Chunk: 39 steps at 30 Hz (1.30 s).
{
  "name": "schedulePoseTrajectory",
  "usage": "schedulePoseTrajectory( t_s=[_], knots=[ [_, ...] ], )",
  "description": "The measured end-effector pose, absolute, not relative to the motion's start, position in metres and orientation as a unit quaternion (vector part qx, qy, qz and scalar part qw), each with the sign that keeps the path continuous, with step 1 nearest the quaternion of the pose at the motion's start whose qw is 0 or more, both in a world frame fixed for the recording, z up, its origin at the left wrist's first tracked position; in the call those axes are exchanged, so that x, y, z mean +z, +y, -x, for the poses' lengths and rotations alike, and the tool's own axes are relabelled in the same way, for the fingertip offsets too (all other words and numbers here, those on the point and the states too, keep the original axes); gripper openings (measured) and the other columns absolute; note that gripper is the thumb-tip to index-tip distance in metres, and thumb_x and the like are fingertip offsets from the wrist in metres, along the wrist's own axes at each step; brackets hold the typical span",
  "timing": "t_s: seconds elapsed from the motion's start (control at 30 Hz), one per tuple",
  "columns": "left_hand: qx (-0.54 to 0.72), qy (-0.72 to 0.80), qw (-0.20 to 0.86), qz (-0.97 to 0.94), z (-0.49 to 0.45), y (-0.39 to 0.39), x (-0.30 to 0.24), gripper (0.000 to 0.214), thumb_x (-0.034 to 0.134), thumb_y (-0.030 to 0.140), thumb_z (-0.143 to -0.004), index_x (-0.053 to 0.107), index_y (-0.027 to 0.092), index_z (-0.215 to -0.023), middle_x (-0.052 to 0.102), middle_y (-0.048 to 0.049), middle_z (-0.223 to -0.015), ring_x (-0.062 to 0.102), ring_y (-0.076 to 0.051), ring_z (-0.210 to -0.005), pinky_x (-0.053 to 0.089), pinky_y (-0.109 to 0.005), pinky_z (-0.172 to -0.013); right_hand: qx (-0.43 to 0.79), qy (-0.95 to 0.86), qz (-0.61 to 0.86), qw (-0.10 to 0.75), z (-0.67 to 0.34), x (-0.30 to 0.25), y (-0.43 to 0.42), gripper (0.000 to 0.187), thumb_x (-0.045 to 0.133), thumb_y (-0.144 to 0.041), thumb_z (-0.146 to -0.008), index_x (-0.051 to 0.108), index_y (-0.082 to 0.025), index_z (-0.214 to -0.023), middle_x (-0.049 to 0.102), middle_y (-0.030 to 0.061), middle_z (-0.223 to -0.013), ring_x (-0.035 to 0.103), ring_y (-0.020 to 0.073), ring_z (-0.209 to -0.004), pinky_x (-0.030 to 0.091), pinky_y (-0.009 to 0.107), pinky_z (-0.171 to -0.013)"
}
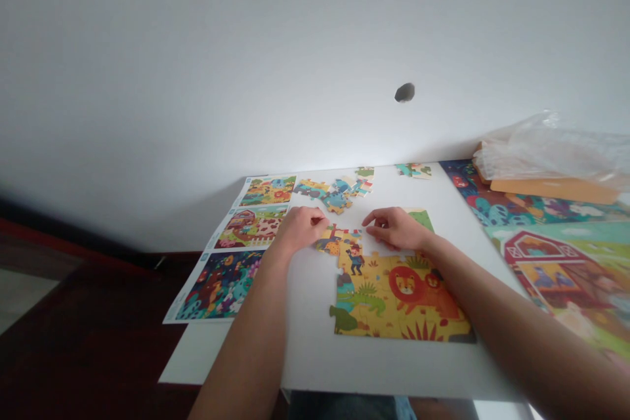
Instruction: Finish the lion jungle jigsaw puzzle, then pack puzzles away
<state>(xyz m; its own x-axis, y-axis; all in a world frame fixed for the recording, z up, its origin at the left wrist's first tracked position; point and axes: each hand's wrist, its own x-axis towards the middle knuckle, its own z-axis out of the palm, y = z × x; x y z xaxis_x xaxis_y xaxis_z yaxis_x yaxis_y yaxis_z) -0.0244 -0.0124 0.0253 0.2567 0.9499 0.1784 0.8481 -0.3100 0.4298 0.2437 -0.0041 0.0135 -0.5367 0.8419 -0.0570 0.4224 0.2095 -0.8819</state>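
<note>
A partly assembled jigsaw puzzle (398, 298) with a lion scene lies on the white table (310, 361). My left hand (301, 230) has its fingertips on a loose jigsaw piece with a striped awning (339, 234) at the puzzle's top left. My right hand (394, 228) is spread at that piece's right end, its fingers apart and nothing visible in them. Just beyond both hands lies a heap of loose jigsaw pieces (335, 192). A green piece (420, 218) shows past my right hand.
Several printed picture sheets (231, 249) line the table's left side. A few pieces (412, 170) sit at the far edge. On the right are a large farm picture (556, 275) and a cardboard box (554, 190) under clear plastic (546, 154). A white wall (315, 65) rises behind.
</note>
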Motion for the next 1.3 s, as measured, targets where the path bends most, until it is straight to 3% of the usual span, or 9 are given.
schedulePoseTrajectory(
  t_s=[0.2, 0.33, 0.5, 0.63, 0.77, 0.9, 1.07, 1.3],
  knots=[
    [0.208, 0.561, 0.136, -0.790, 0.021, -0.015, 0.028, 0.019, 0.063, 0.037, -0.080, 0.075, 0.023, -0.078, 0.073, -0.0017, -0.080, 0.061, -0.016, -0.068, 0.040, -0.025, -0.064, 0.431, -0.764, 0.424, 0.228, -0.243, 0.014, -0.003, 0.025, 0.054, -0.034, -0.085, 0.069, -0.019, -0.099, 0.063, -0.0027, -0.060, 0.051, 0.0103, -0.042, 0.041, 0.024, -0.047],
    [0.195, 0.552, 0.178, -0.791, 0.017, -0.016, 0.025, 0.022, 0.070, 0.044, -0.074, 0.073, 0.023, -0.081, 0.070, -0.0010, -0.079, 0.059, -0.014, -0.065, 0.040, -0.024, -0.060, 0.263, -0.799, 0.476, 0.258, -0.245, 0.018, 0.000, 0.020, 0.056, -0.033, -0.085, 0.072, -0.021, -0.091, 0.068, -0.0001, -0.069, 0.059, 0.0137, -0.061, 0.043, 0.026, -0.063],
    [0.179, 0.563, 0.192, -0.784, 0.018, -0.016, 0.023, 0.024, 0.072, 0.044, -0.072, 0.070, 0.023, -0.082, 0.064, 0.0012, -0.071, 0.055, -0.013, -0.060, 0.038, -0.023, -0.056, 0.099, -0.780, 0.588, 0.188, -0.254, 0.022, 0.003, 0.030, 0.064, -0.035, -0.079, 0.068, -0.025, -0.107, 0.070, 0.0040, -0.092, 0.062, 0.0190, -0.077, 0.040, 0.028, -0.067],
    [0.174, 0.572, 0.197, -0.777, 0.022, -0.015, 0.024, 0.025, 0.071, 0.040, -0.073, 0.071, 0.024, -0.092, 0.059, 0.0030, -0.066, 0.052, -0.013, -0.058, 0.039, -0.023, -0.058, 0.111, -0.783, 0.596, 0.138, -0.257, 0.017, 0.007, 0.033, 0.063, -0.033, -0.080, 0.067, -0.024, -0.111, 0.068, 0.0077, -0.101, 0.062, 0.0198, -0.082, 0.041, 0.028, -0.070],
    [0.174, 0.573, 0.177, -0.781, 0.026, -0.012, 0.021, 0.033, 0.066, 0.028, -0.075, 0.071, 0.028, -0.108, 0.060, 0.0022, -0.072, 0.054, -0.014, -0.063, 0.040, -0.023, -0.061, 0.123, -0.783, 0.593, 0.142, -0.257, 0.012, 0.010, 0.031, 0.063, -0.032, -0.081, 0.067, -0.025, -0.111, 0.067, 0.0072, -0.101, 0.062, 0.0192, -0.083, 0.041, 0.028, -0.071],
    [0.163, 0.563, 0.156, -0.795, 0.027, -0.012, 0.020, 0.026, 0.061, 0.027, -0.080, 0.074, 0.030, -0.102, 0.063, -0.0002, -0.084, 0.057, -0.014, -0.069, 0.042, -0.024, -0.066, 0.126, -0.783, 0.592, 0.144, -0.258, 0.011, 0.011, 0.031, 0.063, -0.033, -0.080, 0.068, -0.025, -0.110, 0.067, 0.0070, -0.100, 0.061, 0.0188, -0.080, 0.041, 0.028, -0.070],
    [0.145, 0.557, 0.144, -0.805, 0.021, -0.016, 0.024, 0.028, 0.075, 0.047, -0.070, 0.073, 0.030, -0.093, 0.064, 0.0011, -0.091, 0.061, -0.016, -0.076, 0.042, -0.025, -0.067, 0.125, -0.786, 0.588, 0.142, -0.258, 0.012, 0.011, 0.031, 0.061, -0.033, -0.081, 0.068, -0.025, -0.110, 0.067, 0.0067, -0.099, 0.060, 0.0188, -0.079, 0.040, 0.029, -0.070],
    [0.140, 0.558, 0.152, -0.803, 0.020, -0.016, 0.023, 0.026, 0.077, 0.040, -0.069, 0.066, 0.026, -0.087, 0.065, -0.0006, -0.093, 0.062, -0.019, -0.083, 0.044, -0.026, -0.069, 0.122, -0.788, 0.586, 0.142, -0.256, 0.012, 0.010, 0.031, 0.060, -0.033, -0.081, 0.068, -0.025, -0.109, 0.067, 0.0072, -0.101, 0.062, 0.0199, -0.082, 0.041, 0.029, -0.071]
  ],
)
